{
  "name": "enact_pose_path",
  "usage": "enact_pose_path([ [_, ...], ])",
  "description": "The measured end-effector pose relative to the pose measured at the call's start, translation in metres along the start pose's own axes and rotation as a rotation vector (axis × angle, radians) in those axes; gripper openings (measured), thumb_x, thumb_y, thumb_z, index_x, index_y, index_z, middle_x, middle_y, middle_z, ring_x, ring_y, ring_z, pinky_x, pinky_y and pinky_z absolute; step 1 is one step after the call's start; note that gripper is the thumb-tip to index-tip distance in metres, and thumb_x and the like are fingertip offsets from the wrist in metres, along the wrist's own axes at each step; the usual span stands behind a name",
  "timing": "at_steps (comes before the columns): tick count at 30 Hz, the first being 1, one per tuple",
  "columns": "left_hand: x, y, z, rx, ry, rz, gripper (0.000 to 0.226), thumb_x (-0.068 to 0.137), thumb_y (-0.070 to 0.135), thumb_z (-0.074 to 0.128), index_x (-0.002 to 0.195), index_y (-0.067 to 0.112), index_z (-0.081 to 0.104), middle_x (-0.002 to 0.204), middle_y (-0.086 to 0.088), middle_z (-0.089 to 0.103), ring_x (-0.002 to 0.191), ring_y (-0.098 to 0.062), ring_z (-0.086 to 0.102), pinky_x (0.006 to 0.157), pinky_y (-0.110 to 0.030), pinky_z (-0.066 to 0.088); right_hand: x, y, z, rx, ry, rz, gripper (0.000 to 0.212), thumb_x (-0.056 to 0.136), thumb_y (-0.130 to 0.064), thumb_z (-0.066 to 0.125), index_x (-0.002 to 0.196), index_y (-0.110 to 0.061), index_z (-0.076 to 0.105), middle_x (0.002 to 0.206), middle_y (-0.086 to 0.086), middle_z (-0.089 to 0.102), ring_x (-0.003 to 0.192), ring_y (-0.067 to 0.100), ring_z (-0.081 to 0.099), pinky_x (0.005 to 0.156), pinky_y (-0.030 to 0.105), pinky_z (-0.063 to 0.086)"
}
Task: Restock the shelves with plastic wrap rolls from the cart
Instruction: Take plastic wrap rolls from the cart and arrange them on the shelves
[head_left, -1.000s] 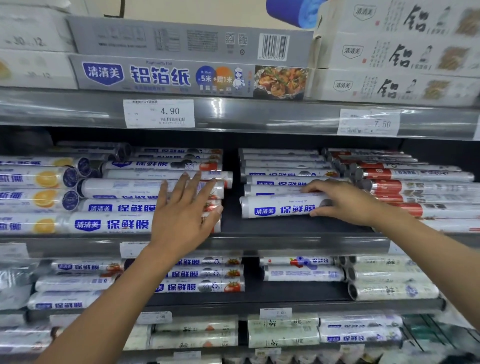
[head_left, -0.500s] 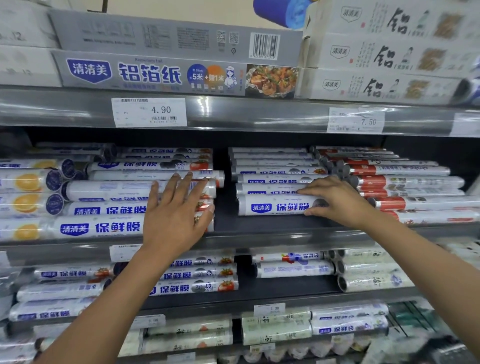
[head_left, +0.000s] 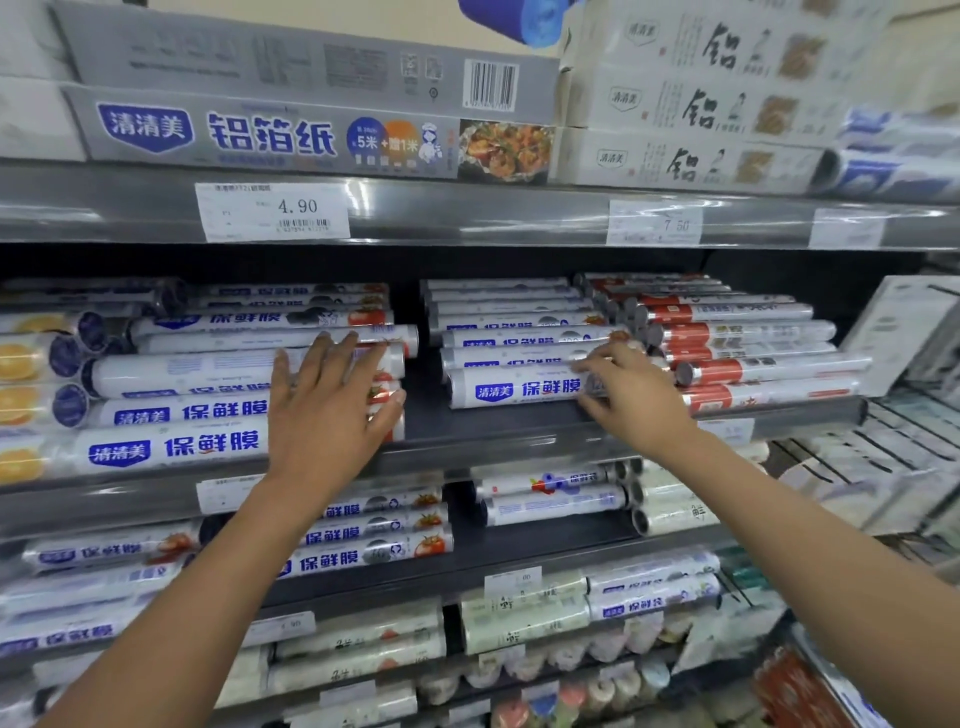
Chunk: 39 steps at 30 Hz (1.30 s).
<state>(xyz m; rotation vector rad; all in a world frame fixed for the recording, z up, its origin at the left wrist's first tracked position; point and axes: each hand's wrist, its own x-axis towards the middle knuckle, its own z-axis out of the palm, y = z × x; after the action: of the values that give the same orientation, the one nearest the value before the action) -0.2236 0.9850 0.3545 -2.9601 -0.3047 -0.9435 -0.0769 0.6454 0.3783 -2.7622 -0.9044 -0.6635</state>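
Grey metal shelf (head_left: 467, 422): bare strip before the front white, blue-labelled plastic wrap roll (head_left: 514, 389), open gap to its left. About seven rolls in its column. Right hand (head_left: 631, 397) curls fingers and thumb round its right end. Left hand (head_left: 332, 410), fingers spread, presses the stack of white rolls (head_left: 197, 410) left of it.

Price tag (head_left: 271, 212) reads 4.90 (roll (head_left: 514, 389) says 保鲜膜, box (head_left: 270, 136) 铝箔纸).

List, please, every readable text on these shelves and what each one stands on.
"清清美 铝箔纸", "5米 +赠1米": grey foil box.
"4.90": price tag below it.
"7.50", faint: next price tag rightwards.
"清清美 保鲜膜": plastic wrap roll at the right hand, and the rolls under the left hand.
"铝": white boxes.
Lower tags, barcode digits, small print: too blurred.
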Motion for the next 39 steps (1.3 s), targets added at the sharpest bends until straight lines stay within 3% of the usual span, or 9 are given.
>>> enact_pose_path([
  [6, -0.016, 0.036, -0.006, -0.129, 0.040, 0.009, 0.056, 0.097, 0.056, 0.040, 0.138, 0.025, 0.060, 0.153, -0.005, 0.052, 0.151, -0.029, 0.033, 0.122, -0.066, 0.017, -0.052, 0.011, -0.004, 0.207, 0.043, 0.031, 0.036, 0.091, -0.027, 0.067, 0.127, -0.021, 0.066, 0.123, -0.003, 0.058, 0.112, 0.018, 0.056, 0.094, 0.038, 0.050],
  [12, -0.071, 0.145, 0.014, -0.288, 0.014, 0.212, 0.043, 0.093, 0.047, 0.050, 0.126, 0.026, 0.068, 0.145, 0.001, 0.059, 0.146, -0.024, 0.043, 0.122, -0.060, 0.024, -0.157, 0.050, 0.020, 0.346, 0.021, 0.127, 0.024, 0.094, -0.011, 0.063, 0.115, -0.020, 0.071, 0.117, -0.007, 0.059, 0.106, 0.011, 0.056, 0.090, 0.026, 0.049],
  [18, -0.158, 0.280, 0.070, -0.393, -0.343, 0.339, 0.046, 0.093, 0.050, 0.049, 0.132, 0.030, 0.064, 0.149, 0.004, 0.054, 0.144, -0.022, 0.044, 0.122, -0.053, 0.031, -0.310, 0.118, 0.060, 0.429, -0.166, 0.334, 0.025, 0.093, -0.017, 0.067, 0.115, -0.029, 0.065, 0.115, -0.016, 0.048, 0.099, 0.013, 0.058, 0.082, 0.031, 0.052],
  [20, -0.189, 0.326, 0.089, -0.384, -0.476, 0.389, 0.053, 0.092, 0.051, 0.045, 0.135, 0.026, 0.063, 0.151, 0.000, 0.054, 0.142, -0.027, 0.048, 0.118, -0.054, 0.037, -0.360, 0.139, 0.063, 0.459, -0.240, 0.406, 0.024, 0.092, -0.022, 0.066, 0.115, -0.028, 0.064, 0.114, -0.018, 0.045, 0.102, 0.013, 0.055, 0.085, 0.029, 0.049],
  [23, -0.227, 0.391, 0.109, -0.410, -0.635, 0.434, 0.055, 0.095, 0.053, 0.044, 0.143, 0.029, 0.054, 0.158, 0.003, 0.045, 0.147, -0.024, 0.039, 0.119, -0.051, 0.036, -0.429, 0.168, 0.063, 0.510, -0.316, 0.539, 0.030, 0.089, -0.024, 0.065, 0.119, -0.027, 0.065, 0.118, -0.012, 0.049, 0.112, 0.014, 0.054, 0.095, 0.031, 0.048],
  [26, -0.252, 0.442, 0.123, -0.420, -0.712, 0.510, 0.048, 0.095, 0.050, 0.049, 0.139, 0.033, 0.054, 0.156, 0.003, 0.046, 0.147, -0.023, 0.040, 0.117, -0.047, 0.038, -0.488, 0.189, 0.058, 0.530, -0.358, 0.665, 0.035, 0.090, -0.024, 0.067, 0.124, -0.029, 0.064, 0.129, -0.011, 0.050, 0.121, 0.009, 0.051, 0.103, 0.031, 0.045],
  [29, -0.268, 0.499, 0.131, -0.422, -0.835, 0.571, 0.059, 0.094, 0.053, 0.035, 0.146, 0.030, 0.050, 0.162, 0.003, 0.038, 0.152, -0.022, 0.030, 0.121, -0.045, 0.030, -0.542, 0.218, 0.050, 0.534, -0.403, 0.775, 0.035, 0.089, -0.029, 0.068, 0.124, -0.032, 0.064, 0.131, -0.012, 0.049, 0.123, 0.007, 0.049, 0.103, 0.031, 0.046],
  [33, -0.272, 0.564, 0.148, -0.391, -0.944, 0.692, 0.057, 0.101, 0.052, 0.043, 0.154, 0.030, 0.037, 0.167, 0.005, 0.025, 0.156, -0.021, 0.017, 0.127, -0.042, 0.014, -0.588, 0.256, 0.042, 0.534, -0.430, 0.935, 0.036, 0.088, -0.029, 0.066, 0.123, -0.034, 0.064, 0.131, -0.011, 0.053, 0.119, 0.013, 0.056, 0.099, 0.029, 0.047],
  [39, -0.266, 0.645, 0.199, -0.364, -1.018, 0.815, 0.064, 0.098, 0.051, 0.042, 0.158, 0.032, 0.030, 0.168, 0.002, 0.027, 0.155, -0.022, 0.023, 0.128, -0.043, 0.015, -0.605, 0.323, 0.046, 0.491, -0.413, 1.060, 0.033, 0.090, -0.027, 0.066, 0.122, -0.026, 0.066, 0.129, -0.004, 0.057, 0.120, 0.016, 0.054, 0.101, 0.030, 0.045],
])
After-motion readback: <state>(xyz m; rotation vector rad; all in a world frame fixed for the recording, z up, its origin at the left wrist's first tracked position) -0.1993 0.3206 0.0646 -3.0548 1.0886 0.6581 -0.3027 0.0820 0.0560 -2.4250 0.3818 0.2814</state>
